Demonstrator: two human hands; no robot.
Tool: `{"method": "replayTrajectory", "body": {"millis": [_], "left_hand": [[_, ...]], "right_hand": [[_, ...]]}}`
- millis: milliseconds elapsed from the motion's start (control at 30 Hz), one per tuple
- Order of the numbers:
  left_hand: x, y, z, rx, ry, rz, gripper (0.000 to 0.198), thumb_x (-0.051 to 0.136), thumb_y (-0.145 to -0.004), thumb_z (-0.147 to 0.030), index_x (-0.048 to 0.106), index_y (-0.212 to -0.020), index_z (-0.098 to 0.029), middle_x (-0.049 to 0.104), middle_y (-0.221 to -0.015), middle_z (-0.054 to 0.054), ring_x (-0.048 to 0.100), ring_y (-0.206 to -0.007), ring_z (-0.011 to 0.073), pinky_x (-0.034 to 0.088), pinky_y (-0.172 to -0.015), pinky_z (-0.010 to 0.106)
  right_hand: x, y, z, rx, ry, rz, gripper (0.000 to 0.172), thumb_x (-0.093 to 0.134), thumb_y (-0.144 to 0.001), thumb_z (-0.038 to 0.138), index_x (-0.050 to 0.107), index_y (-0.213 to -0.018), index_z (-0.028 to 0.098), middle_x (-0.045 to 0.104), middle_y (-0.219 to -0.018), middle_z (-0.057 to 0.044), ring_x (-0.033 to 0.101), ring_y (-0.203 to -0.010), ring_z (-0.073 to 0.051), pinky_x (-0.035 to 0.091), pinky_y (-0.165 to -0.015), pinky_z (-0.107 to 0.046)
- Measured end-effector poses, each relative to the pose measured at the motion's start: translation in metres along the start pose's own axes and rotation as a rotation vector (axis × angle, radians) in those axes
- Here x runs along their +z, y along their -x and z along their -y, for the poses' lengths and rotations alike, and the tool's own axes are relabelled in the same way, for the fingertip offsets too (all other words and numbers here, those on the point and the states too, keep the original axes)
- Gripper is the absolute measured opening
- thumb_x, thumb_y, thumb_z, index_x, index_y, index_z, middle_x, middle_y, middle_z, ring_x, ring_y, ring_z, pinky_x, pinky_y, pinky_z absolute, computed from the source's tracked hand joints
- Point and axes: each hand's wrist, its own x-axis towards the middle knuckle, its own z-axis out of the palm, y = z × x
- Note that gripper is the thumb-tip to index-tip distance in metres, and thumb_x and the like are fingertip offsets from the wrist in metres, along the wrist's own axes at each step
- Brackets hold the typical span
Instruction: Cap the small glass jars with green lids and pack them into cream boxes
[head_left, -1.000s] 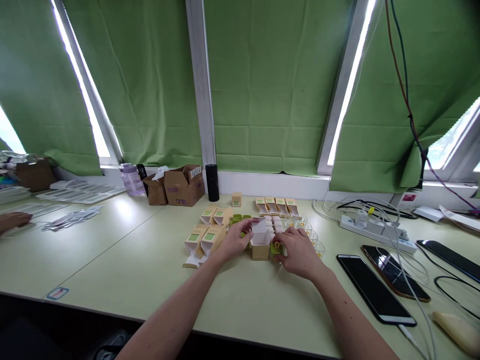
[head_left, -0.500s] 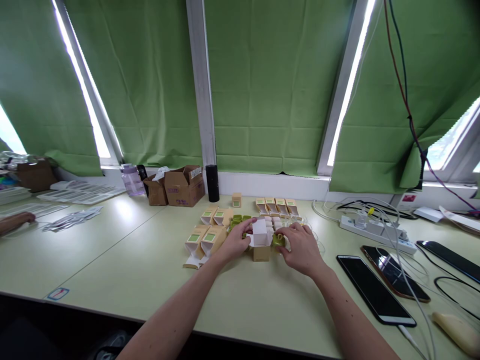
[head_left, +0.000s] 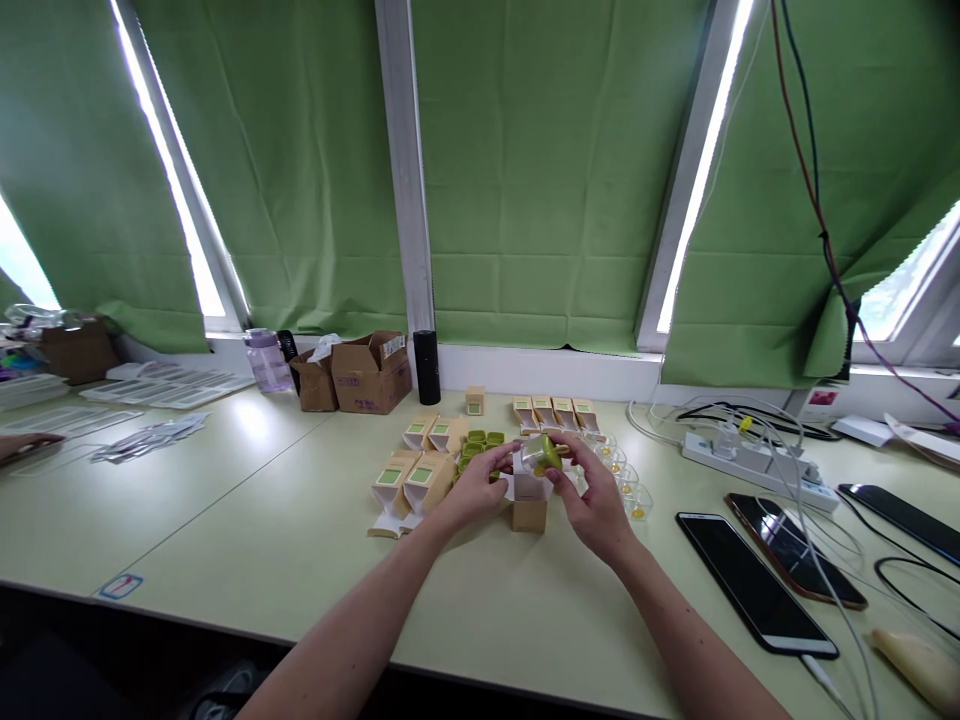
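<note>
My right hand (head_left: 596, 495) is closed on a small green and clear container (head_left: 541, 455). The container is tilted over an open cardboard box (head_left: 529, 516), its clear end facing left. My left hand (head_left: 480, 485) pinches the white flap at the box's left side, with its fingertips close to the container. Green pieces (head_left: 484, 440) sit just behind my left hand. Several clear cups with yellow in them (head_left: 626, 480) stand to the right of my right hand. Opened small boxes with green labels (head_left: 426, 480) lie to the left.
More opened boxes (head_left: 555, 412) and a closed one (head_left: 475, 401) stand at the back. A black cylinder (head_left: 427, 367), a brown carton (head_left: 371, 372) and a purple bottle (head_left: 267, 360) line the wall. Phones (head_left: 754, 580) and a power strip (head_left: 757, 470) lie right. Another person's hand (head_left: 30, 445) is far left.
My right hand has lifted the container up and left from beside the box to over its opening, tilting it. My left hand stays at the box. The other person's hand has shifted slightly left.
</note>
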Motion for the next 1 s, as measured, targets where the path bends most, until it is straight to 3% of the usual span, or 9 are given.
{"method": "replayTrajectory", "body": {"millis": [167,600,1000], "left_hand": [[0.000,0.001,-0.005,0.004,0.016,0.007,0.081,0.053,-0.071,-0.004,0.055,-0.150,-0.019,0.071,-0.135,0.012,0.067,-0.123,0.0266,0.053,-0.106,0.041],[0.001,0.002,-0.007,0.008,0.026,0.008,0.080,0.051,-0.068,-0.005,0.058,-0.148,-0.016,0.073,-0.124,0.012,0.068,-0.108,0.0233,0.054,-0.097,0.037],[0.000,0.000,0.003,0.010,0.020,0.011,0.081,0.052,-0.068,-0.006,0.058,-0.148,-0.019,0.074,-0.116,0.010,0.067,-0.106,0.0238,0.054,-0.097,0.038]], "right_hand": [[0.003,0.001,0.000,-0.033,0.094,0.113,0.037,0.052,-0.102,0.034,0.054,-0.138,0.028,0.071,-0.127,-0.010,0.068,-0.108,-0.027,0.052,-0.098,-0.045],[-0.006,-0.002,-0.004,-0.007,0.230,0.187,0.032,0.053,-0.100,0.031,0.056,-0.132,0.027,0.072,-0.127,-0.008,0.072,-0.093,-0.024,0.049,-0.096,-0.045],[-0.004,0.000,0.004,0.014,0.292,0.246,0.021,0.064,-0.092,0.030,0.058,-0.111,0.027,0.077,-0.107,-0.005,0.070,-0.093,-0.027,0.047,-0.089,-0.042]]}}
